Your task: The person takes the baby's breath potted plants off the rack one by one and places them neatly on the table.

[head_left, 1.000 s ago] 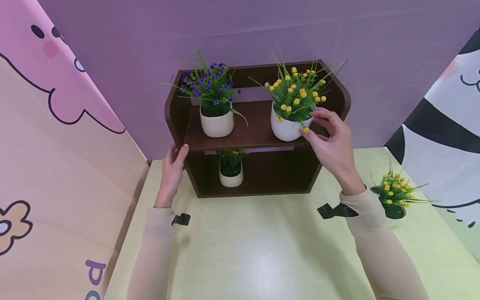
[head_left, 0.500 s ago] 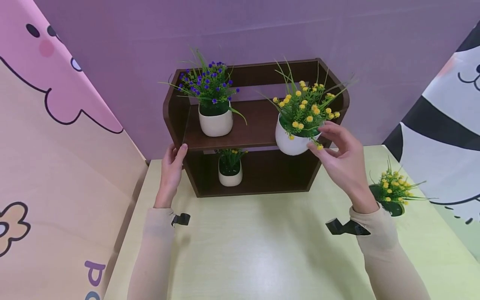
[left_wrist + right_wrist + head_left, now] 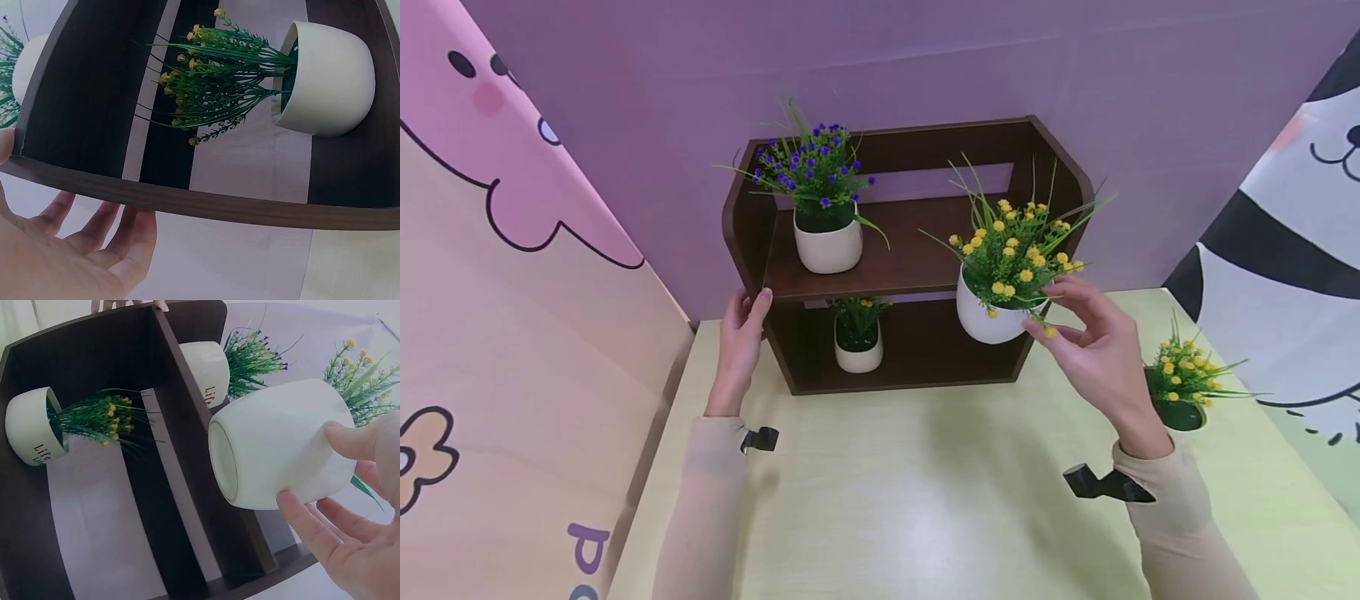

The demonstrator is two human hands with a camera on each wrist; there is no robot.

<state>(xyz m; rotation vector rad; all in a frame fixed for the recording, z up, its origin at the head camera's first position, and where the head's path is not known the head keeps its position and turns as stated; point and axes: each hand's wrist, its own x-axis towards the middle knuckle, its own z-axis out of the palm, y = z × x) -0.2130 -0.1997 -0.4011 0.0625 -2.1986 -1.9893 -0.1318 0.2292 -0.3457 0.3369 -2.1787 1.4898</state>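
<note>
A white pot with yellow flowers (image 3: 992, 317) hangs in front of the dark brown shelf's (image 3: 895, 387) right side, gripped at its rim by my right hand (image 3: 1097, 350). In the right wrist view the pot's (image 3: 281, 447) bare underside shows, with thumb and fingers on its wall. My left hand (image 3: 741, 350) holds the shelf's left side, thumb at the front edge of the upper board; in the left wrist view the fingers (image 3: 134, 234) lie along the outer side. A white pot with purple flowers (image 3: 829, 250) stands on the upper board's left.
On the lower level stands another white pot with yellow flowers (image 3: 859, 358), left of the middle. Beyond my right wrist, a further yellow-flowered plant (image 3: 1187, 379) is on the pale table (image 3: 887, 500). A purple backdrop (image 3: 880, 58) rises behind the shelf; printed panels flank it.
My right hand has brought the yellow-flowered pot off the upper board, forward and down, slightly to the right. My left hand has kept its hold on the shelf's side.
</note>
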